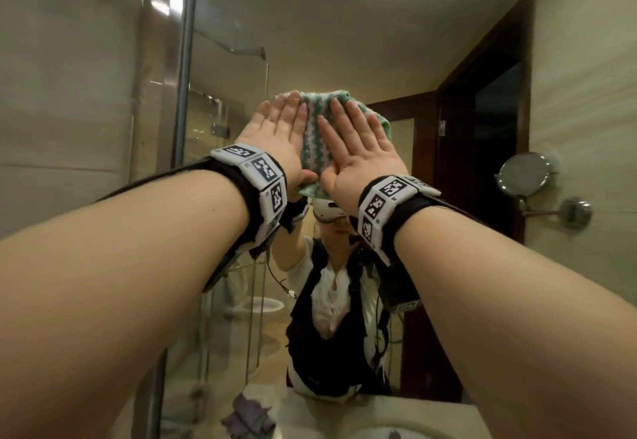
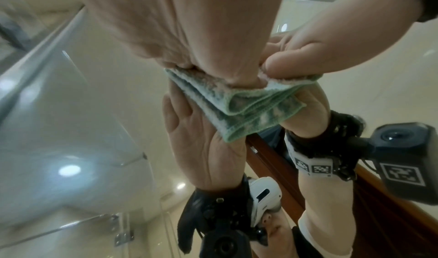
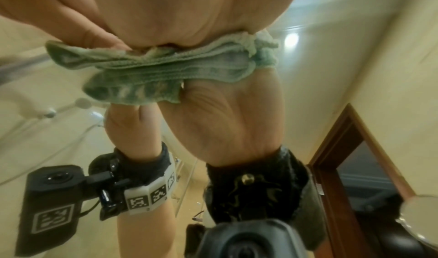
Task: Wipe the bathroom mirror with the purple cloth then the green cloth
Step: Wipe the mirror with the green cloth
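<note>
- Mirror (image 1: 396, 42): faced me, and I use it as the landmark for all that follows.
- Green cloth (image 1: 315, 135): folded, green-and-white striped, flat against the mirror, pinned there under both my palms.
- My left hand (image 1: 275, 135): fingers straight and close together, pressed on the left part of the cloth, thumb at the cloth's lower edge.
- My right hand (image 1: 358, 152): fingers straight and slightly spread, pressed flat on the right part of the cloth.
- Purple cloth (image 1: 248, 418): crumpled on the counter (image 1: 431, 414) below the mirror, well apart from both hands.
- Round shaving mirror (image 1: 524, 173): on an arm, on the wall right of the mirror.
</note>
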The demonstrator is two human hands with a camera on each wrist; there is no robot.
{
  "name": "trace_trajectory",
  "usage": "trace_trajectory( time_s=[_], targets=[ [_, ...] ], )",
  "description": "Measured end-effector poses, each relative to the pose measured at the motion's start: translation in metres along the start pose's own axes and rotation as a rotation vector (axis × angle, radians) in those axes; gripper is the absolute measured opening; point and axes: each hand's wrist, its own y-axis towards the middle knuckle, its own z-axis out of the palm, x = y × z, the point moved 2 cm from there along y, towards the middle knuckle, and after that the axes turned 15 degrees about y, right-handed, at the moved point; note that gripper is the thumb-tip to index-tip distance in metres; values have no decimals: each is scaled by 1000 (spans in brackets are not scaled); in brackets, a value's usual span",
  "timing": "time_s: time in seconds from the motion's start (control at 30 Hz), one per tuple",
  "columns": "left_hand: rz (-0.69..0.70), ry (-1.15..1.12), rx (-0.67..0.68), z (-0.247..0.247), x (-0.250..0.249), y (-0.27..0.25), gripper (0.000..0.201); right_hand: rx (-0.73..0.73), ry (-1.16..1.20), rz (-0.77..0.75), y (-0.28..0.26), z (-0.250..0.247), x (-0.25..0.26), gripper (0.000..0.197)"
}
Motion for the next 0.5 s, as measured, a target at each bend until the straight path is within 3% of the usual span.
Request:
trace_trajectory(
  time_s=[0.5],
  targets=[
    [136, -2, -96, -131, -175, 18, 97, 58, 6, 218, -102, -53, -187, 69]
  ],
)
